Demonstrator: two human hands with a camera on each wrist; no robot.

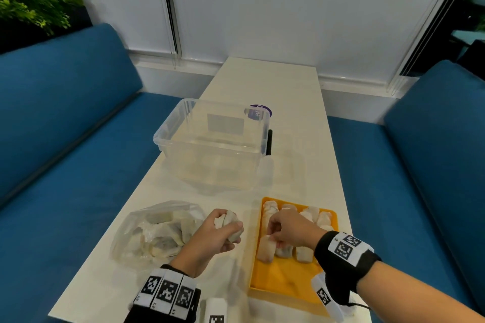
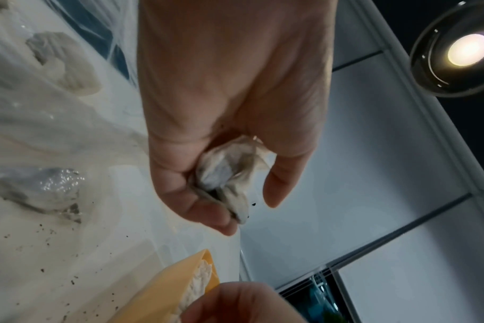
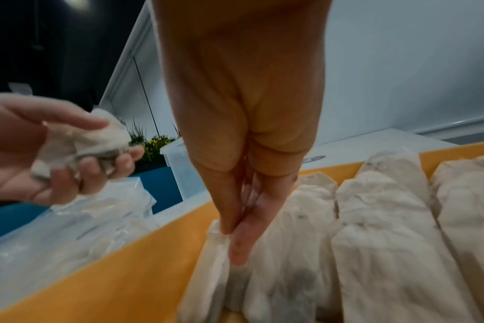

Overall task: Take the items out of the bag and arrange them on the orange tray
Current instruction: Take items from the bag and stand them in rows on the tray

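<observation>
Two rows of pale wrapped packets are what I have so far on the orange tray (image 1: 283, 280), which I'll use as my landmark. Biggest thing first: the white table (image 1: 262, 86) carries everything. Beyond the tray's far edge and a little to its left stands a clear plastic storage box (image 1: 212, 144), and a purple round thing sits behind that; I can't make out what it is. Just to the left of the tray lies the clear plastic bag (image 1: 154, 231), with several packets showing through its film, so I judge the job partly done.

My left hand (image 1: 210, 238) hangs between bag and tray, above the table, fingers curled around one crumpled packet (image 1: 231, 223) freshly out of the bag. My right hand (image 1: 288, 228) is over the tray, thumb and fingers pinching the top end of a packet at the tray's left wall (image 3: 216, 257), apparently nudging it into line with its neighbours.

The step in hand, as I read it, is placing and straightening. Next I'd let go with the right, bring the left-hand packet across the tray's left wall and lay it in the bare near part of the tray, parallel to the rest, without disturbing the near row.
</observation>
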